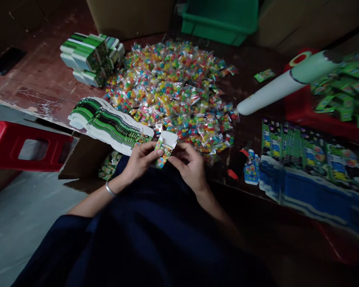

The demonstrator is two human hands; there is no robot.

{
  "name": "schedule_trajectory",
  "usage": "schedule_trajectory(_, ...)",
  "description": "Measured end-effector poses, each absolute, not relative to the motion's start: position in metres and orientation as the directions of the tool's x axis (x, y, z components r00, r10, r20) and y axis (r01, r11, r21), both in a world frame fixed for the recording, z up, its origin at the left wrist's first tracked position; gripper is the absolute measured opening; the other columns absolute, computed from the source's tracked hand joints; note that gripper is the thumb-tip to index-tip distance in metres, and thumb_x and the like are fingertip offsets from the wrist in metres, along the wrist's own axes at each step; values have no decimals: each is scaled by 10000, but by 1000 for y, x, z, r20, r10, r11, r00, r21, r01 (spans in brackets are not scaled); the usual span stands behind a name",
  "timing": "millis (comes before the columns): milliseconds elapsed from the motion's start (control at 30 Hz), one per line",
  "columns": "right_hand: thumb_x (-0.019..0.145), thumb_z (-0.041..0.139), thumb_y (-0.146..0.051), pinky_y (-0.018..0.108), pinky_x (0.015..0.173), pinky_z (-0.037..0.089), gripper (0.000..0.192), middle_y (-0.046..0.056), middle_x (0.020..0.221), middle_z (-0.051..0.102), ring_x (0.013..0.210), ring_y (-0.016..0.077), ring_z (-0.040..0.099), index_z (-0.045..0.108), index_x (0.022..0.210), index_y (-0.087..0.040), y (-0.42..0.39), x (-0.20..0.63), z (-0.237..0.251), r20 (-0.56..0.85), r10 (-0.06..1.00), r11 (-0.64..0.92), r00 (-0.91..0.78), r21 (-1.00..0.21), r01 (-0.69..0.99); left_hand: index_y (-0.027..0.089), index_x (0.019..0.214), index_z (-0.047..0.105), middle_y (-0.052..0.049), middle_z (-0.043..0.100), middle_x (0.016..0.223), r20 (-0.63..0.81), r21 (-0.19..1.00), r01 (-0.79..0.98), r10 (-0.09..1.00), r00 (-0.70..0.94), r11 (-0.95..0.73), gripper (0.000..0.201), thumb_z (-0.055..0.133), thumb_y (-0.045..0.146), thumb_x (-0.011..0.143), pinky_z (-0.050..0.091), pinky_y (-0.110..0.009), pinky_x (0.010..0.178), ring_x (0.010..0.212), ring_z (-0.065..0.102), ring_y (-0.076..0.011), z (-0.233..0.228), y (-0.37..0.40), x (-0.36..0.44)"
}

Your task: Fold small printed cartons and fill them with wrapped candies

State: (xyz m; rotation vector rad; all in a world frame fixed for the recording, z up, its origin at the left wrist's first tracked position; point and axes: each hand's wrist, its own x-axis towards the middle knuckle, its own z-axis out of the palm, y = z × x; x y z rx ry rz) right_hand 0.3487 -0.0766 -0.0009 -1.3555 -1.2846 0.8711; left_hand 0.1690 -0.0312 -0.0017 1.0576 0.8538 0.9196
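Note:
A small printed candy box (164, 153) stands in front of my body, its white top flaps up. My left hand (140, 159) grips it from the left, thumb on the printed face. On the other side, my right hand (191, 165) is closed at the box's edge, its thumb tip on the side; part of its grip is hidden. Just beyond the box lies a big heap of clear packets of colourful candies (173, 91). A fanned row of flat green-and-white cartons (107, 123) reaches from the left almost to my left hand.
Bundled cartons (86, 56) are stacked at back left, with a green bin (221, 24) behind the heap. To the right are a pale tube (275, 89), a cutter (237, 165) and blue printed sheets (311, 171). An open cardboard box (83, 159) with small boxes sits below the table's left edge.

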Motion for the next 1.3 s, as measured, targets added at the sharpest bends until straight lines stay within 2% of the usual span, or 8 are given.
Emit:
schedule_trajectory(200,961,644,-431,251,531,514,298,-33,618,607,550,132,571,633,748,-222,-79,332,-17,181,927,62,330,-938,341,176,918,759,-12,726,792,-22,989,-141,992,125,40,329,829,490,847,556,-256,684,712,645,-140,-21,-36,193)
schedule_trajectory(300,957,646,-408,282,599,577,200,1,746,703,649,165,658,715,993,-223,-75,331,-26,225,900,112,372,-947,302,237,1292,660,-43,743,970,99,993,-66,993,70,-95,530,824,495,860,600,-284,746,807,698,-156,-32,-40,195)
schedule_trajectory(400,974,624,-375,340,701,632,365,68,986,769,800,202,731,655,1312,-243,-73,331,-34,256,906,169,336,-949,267,250,1445,565,-118,731,1209,161,985,38,980,121,-166,609,765,482,919,629,-351,865,1023,734,-218,-38,-43,191)
schedule_trajectory(500,983,610,-369,345,711,634,377,76,1046,767,833,205,735,626,1343,-256,-75,332,-37,280,911,200,303,-942,271,209,1400,615,-146,719,1299,138,990,3,958,251,-143,515,721,449,956,618,-400,957,1164,713,-262,-37,-41,185)
schedule_trajectory(700,977,622,-373,337,749,607,168,65,982,734,872,202,717,681,1029,-225,-79,339,-34,241,924,155,297,-946,286,180,1164,624,-82,718,1026,23,998,-68,879,476,10,333,771,345,915,594,-267,722,833,701,-161,-27,-34,174)
schedule_trajectory(867,977,649,-348,368,825,598,126,84,1115,726,1023,225,713,670,930,-233,-77,345,-34,321,915,219,243,-903,369,188,1138,578,-70,681,1026,49,998,10,873,485,-61,205,666,273,973,579,-272,730,853,677,-162,-21,-38,174)
schedule_trajectory(1100,931,752,-350,376,866,590,137,39,981,738,962,210,717,687,1008,-256,-73,349,-21,348,908,318,233,-935,156,218,1122,518,-47,639,1062,106,991,-117,909,403,-64,386,798,363,900,597,-240,733,842,679,-134,-17,-35,175)
schedule_trajectory(1300,806,865,-414,297,698,563,240,0,847,723,761,158,670,709,853,-237,-64,362,-3,44,991,43,130,-999,9,215,1217,543,-79,658,1149,95,995,-64,888,449,-74,370,764,291,930,630,-294,867,999,697,-180,-9,-36,171)
